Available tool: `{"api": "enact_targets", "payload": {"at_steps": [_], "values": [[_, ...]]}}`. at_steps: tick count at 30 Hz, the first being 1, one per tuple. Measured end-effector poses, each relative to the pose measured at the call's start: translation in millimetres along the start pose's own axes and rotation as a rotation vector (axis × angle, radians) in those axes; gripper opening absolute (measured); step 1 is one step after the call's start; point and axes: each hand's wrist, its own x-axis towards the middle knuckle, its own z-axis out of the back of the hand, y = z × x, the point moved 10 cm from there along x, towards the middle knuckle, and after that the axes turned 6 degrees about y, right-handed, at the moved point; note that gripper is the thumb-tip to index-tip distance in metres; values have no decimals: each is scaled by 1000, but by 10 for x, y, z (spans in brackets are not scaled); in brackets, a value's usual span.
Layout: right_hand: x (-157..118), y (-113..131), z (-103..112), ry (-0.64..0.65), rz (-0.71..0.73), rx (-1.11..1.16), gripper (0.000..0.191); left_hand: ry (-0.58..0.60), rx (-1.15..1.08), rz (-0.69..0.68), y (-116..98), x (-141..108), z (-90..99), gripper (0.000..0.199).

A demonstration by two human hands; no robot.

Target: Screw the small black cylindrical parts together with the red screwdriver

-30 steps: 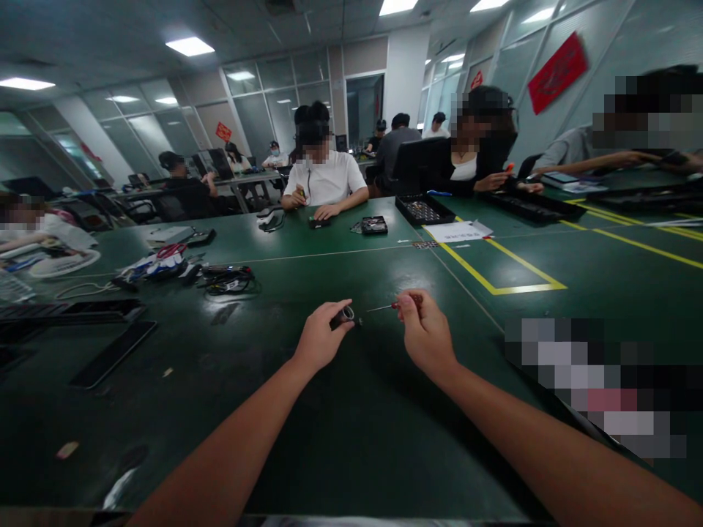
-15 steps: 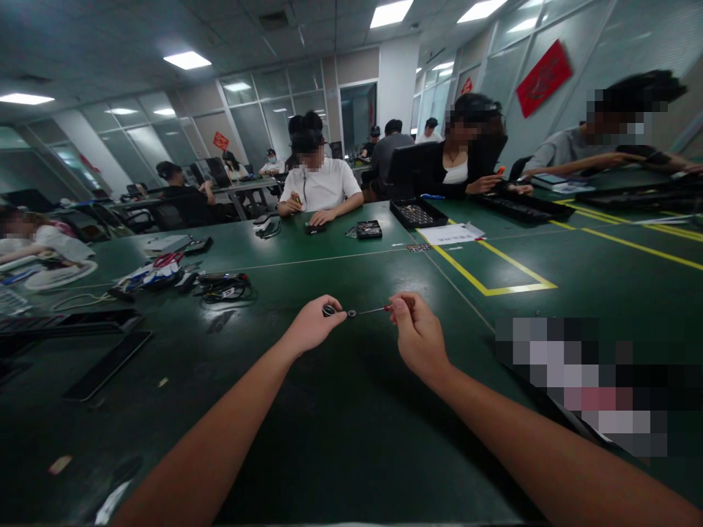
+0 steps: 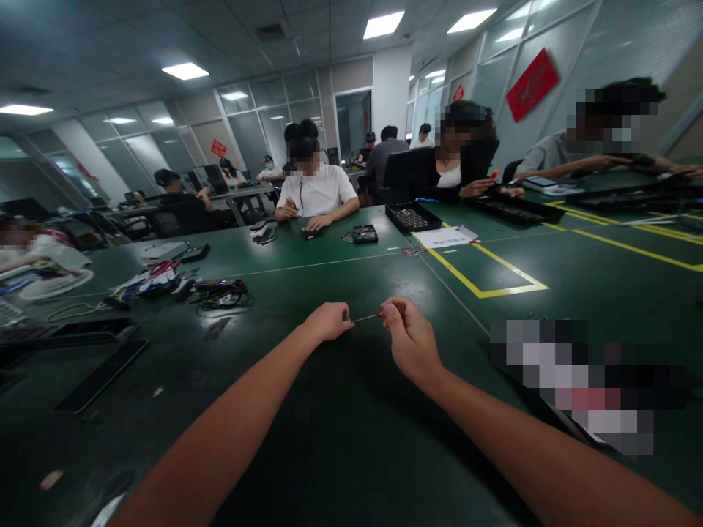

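Over the green table, my right hand (image 3: 411, 338) is closed around the red handle of a thin screwdriver (image 3: 367, 317). Its metal shaft points left, and the tip ends at the fingers of my left hand (image 3: 329, 320). Pinched in those fingers is a small dark round part (image 3: 346, 318), mostly covered by them. Whether the tip touches that part cannot be made out.
A bundle of black cables (image 3: 222, 294) and scattered tools (image 3: 157, 278) lie at the left, beyond a flat black panel (image 3: 104, 375). Across the table a person in white (image 3: 321, 192) works near a black parts tray (image 3: 411, 217). A blurred-out item (image 3: 571, 380) is at my right.
My left hand has turned, and the round part, with a small ring showing before, is now mostly hidden by the fingers. The screwdriver stays in my right hand. The view has shifted slightly.
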Motion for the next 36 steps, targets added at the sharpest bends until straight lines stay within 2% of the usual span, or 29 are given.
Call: {"api": "enact_targets", "payload": {"at_steps": [6,11,14,17,20,25,29,33,36], "values": [[1,-1,-11,5,-4,31,26,-4,-164,39,166,-100,95,12],[0,-10,-15,13,-11,28,26,36,-454,92,462,-281,200,22],[-2,-19,-24,24,-14,33,26,-11,-681,101,667,-505,351,32],[4,-31,-41,36,-17,38,26,-128,-1140,182,995,-817,478,22],[10,-44,-53,36,-19,30,27,-262,-1370,268,1323,-1174,596,11],[2,-50,-79,42,-10,43,29,-562,-1487,338,1863,-1834,859,8],[0,-65,-94,49,-12,45,29,-860,-1514,414,2295,-2439,1013,16],[2,-92,-110,61,-30,40,29,-1102,-1578,506,2587,-2975,1037,21],[0,-109,-122,73,-42,44,29,-1237,-1609,592,2725,-3272,1000,13]]}}
